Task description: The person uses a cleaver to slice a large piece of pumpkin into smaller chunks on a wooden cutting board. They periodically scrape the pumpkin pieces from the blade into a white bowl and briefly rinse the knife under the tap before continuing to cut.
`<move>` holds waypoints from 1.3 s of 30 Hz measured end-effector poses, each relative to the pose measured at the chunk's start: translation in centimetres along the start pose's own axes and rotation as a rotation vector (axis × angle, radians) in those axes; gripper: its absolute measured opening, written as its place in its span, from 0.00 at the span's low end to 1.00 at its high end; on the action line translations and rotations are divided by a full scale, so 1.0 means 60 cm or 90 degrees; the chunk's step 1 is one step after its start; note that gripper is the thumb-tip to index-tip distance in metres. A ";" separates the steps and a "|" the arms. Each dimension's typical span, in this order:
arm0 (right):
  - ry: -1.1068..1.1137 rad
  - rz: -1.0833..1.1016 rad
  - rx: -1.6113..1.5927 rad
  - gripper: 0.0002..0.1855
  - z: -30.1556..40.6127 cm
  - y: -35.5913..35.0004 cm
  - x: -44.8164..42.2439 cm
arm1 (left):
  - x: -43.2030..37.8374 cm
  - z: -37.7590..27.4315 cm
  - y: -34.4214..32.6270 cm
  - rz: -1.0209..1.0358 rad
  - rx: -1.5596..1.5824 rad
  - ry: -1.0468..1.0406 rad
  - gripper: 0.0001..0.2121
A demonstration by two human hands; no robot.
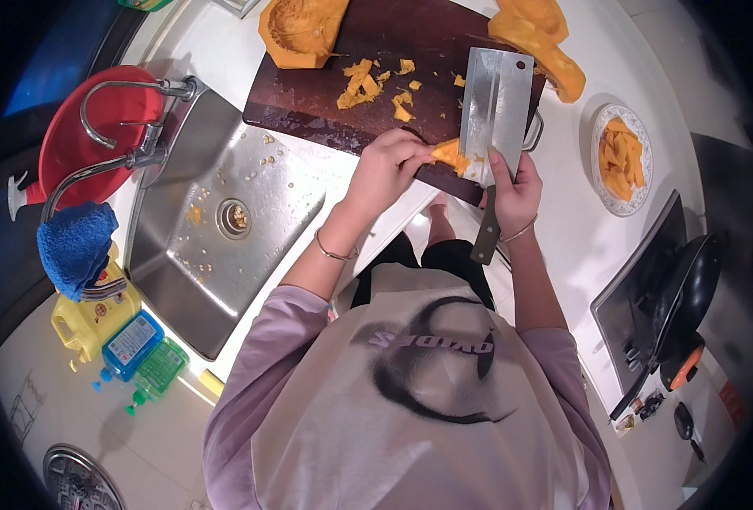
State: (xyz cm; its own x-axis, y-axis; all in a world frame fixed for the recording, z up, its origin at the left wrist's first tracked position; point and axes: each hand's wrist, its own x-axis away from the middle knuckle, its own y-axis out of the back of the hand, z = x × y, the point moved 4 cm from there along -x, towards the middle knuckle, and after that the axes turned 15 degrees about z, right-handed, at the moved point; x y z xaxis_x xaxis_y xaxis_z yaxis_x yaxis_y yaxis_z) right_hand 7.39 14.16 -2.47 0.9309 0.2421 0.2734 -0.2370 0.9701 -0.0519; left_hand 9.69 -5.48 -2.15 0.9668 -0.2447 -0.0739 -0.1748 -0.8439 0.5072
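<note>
My left hand (392,167) pinches a small piece of orange pumpkin (451,154) near the front edge of a dark wooden cutting board (313,95). In my right hand (518,194) is a cleaver (495,105), its broad steel blade lying beside that piece and its dark handle pointing back toward me. The blade hides part of the pumpkin piece, so I cannot tell whether it is cutting in. Scraps of pumpkin pulp (358,86) lie in the middle of the board. A large hollowed pumpkin chunk (303,32) rests at the board's far left, and curved pumpkin pieces (555,57) lie at its far right.
Right of the board stands a patterned plate (595,172) of pumpkin strips (620,159). A steel sink (179,280) with scattered seeds is at left, beside a faucet (144,156) and a red basin (64,150). A black pan (689,287) sits on the cooktop (638,268).
</note>
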 end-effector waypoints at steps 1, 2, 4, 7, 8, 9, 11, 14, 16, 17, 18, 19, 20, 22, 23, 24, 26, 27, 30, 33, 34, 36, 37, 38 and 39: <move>-0.012 -0.002 -0.012 0.08 0.003 -0.001 0.001 | 0.001 0.002 -0.001 -0.003 0.004 0.006 0.04; -0.024 -0.003 -0.025 0.08 0.006 -0.002 0.001 | 0.001 0.003 -0.002 -0.006 0.009 0.013 0.04; -0.029 -0.013 -0.037 0.08 0.010 0.001 0.000 | 0.001 0.003 -0.005 -0.020 0.005 0.008 0.04; -0.035 -0.016 -0.044 0.08 0.013 0.004 -0.001 | 0.002 0.003 -0.007 -0.035 0.001 0.003 0.04; -0.037 -0.015 -0.044 0.08 0.013 0.004 -0.002 | 0.002 0.003 -0.008 -0.038 0.000 0.002 0.04; -0.041 -0.012 -0.032 0.08 0.011 0.005 -0.004 | 0.002 0.002 -0.008 -0.040 -0.002 0.000 0.04; -0.048 -0.006 -0.008 0.08 0.006 0.007 -0.007 | 0.002 0.001 -0.008 -0.044 -0.006 -0.005 0.04; -0.070 -0.001 -0.003 0.09 0.013 0.007 -0.010 | 0.003 0.006 -0.010 -0.047 -0.004 -0.012 0.04; -0.058 0.001 -0.003 0.09 0.013 0.007 -0.011 | 0.003 0.007 -0.011 -0.050 -0.002 -0.012 0.04; -0.051 0.002 -0.003 0.09 0.013 0.006 -0.012 | 0.003 0.007 -0.011 -0.052 -0.001 -0.012 0.04; -0.051 0.002 -0.006 0.09 0.011 0.006 -0.013 | 0.003 0.007 -0.011 -0.052 -0.002 -0.014 0.04; -0.050 0.003 -0.010 0.09 0.010 0.006 -0.013 | 0.002 0.006 -0.011 -0.052 -0.004 -0.016 0.04; -0.050 0.004 -0.014 0.09 0.009 0.006 -0.014 | 0.002 0.006 -0.011 -0.052 -0.006 -0.018 0.04; -0.052 0.011 -0.018 0.09 0.008 0.003 -0.016 | 0.002 0.009 -0.011 -0.056 -0.008 -0.027 0.04; -0.053 0.014 -0.020 0.09 0.007 0.001 -0.017 | 0.002 0.010 -0.011 -0.059 -0.010 -0.031 0.04; -0.049 0.020 -0.016 0.09 0.007 0.000 -0.019 | 0.001 0.010 -0.011 -0.057 -0.008 -0.033 0.04; -0.042 0.033 -0.008 0.09 0.005 0.000 -0.023 | 0.000 0.008 -0.008 -0.054 -0.005 -0.036 0.04; -0.027 0.032 0.004 0.09 0.000 0.001 -0.026 | 0.000 0.009 -0.009 -0.057 0.000 -0.035 0.04; -0.015 0.027 0.022 0.09 -0.007 0.001 -0.032 | 0.002 0.011 -0.015 -0.071 0.012 -0.030 0.04; -0.064 0.020 0.007 0.09 0.005 -0.011 -0.028 | 0.006 0.012 -0.017 -0.089 0.013 -0.025 0.04; -0.073 0.017 0.004 0.09 0.008 -0.015 -0.028 | 0.006 0.012 -0.018 -0.092 0.015 -0.025 0.04; -0.084 0.016 0.000 0.09 0.012 -0.021 -0.029 | 0.007 0.012 -0.018 -0.098 0.019 -0.025 0.04; -0.087 0.018 -0.002 0.09 0.014 -0.024 -0.031 | 0.007 0.011 -0.018 -0.100 0.021 -0.025 0.04; -0.089 0.019 -0.004 0.09 0.015 -0.027 -0.033 | 0.007 0.010 -0.018 -0.103 0.022 -0.025 0.04; -0.093 0.015 -0.010 0.09 0.011 -0.032 -0.035 | 0.007 0.010 -0.018 -0.109 0.023 -0.023 0.04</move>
State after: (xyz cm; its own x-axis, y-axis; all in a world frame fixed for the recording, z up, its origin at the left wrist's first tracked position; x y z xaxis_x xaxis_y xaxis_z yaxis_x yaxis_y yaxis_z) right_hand 5.71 11.79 -2.28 0.8745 0.2613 0.4087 -0.2530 0.9645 -0.0753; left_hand 10.17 -4.97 -3.25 0.9758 -0.1126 -0.1874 -0.0158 -0.8913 0.4532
